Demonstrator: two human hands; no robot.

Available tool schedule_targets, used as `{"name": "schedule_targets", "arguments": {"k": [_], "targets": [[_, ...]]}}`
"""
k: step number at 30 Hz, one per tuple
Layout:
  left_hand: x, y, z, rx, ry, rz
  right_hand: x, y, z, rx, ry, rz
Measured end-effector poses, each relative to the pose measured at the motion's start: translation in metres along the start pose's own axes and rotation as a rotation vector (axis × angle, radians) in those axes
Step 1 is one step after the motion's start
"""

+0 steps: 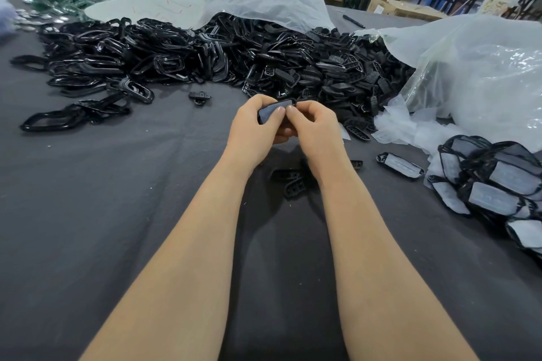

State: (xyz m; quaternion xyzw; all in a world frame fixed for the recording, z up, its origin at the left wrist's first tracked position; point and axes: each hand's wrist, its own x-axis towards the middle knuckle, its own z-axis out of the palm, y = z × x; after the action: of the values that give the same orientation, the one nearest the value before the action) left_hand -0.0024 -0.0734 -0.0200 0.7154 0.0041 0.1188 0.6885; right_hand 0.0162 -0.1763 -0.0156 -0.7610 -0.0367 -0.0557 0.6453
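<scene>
While both thumbs (278, 112) press side by side on its grey face, the left hand (252, 132) and right hand (315, 132) pinch a black plastic shell (268, 114) just above the centre of the dark cloth (117, 228). Black frames (117, 50) pile at ten o'clock, film-covered shells (495, 184) at four o'clock.

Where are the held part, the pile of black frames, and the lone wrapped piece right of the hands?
held part (272, 111), head view, on its exposed grey face.
pile of black frames (117, 50), head view, on the middle of the heap.
lone wrapped piece (400, 165), head view, on its grey centre.
</scene>
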Motion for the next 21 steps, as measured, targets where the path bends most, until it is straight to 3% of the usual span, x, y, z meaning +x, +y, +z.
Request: {"name": "schedule_targets", "arguments": {"k": [9,21], "targets": [[-0.0008,0.0009,0.0012,0.009,-0.001,-0.005,0.0001,-0.0012,0.0013,0.037,0.040,-0.038],[-0.0016,0.0009,0.0040,-0.035,0.026,-0.013,-0.0035,-0.0058,0.0011,0.165,0.019,0.046]]}}
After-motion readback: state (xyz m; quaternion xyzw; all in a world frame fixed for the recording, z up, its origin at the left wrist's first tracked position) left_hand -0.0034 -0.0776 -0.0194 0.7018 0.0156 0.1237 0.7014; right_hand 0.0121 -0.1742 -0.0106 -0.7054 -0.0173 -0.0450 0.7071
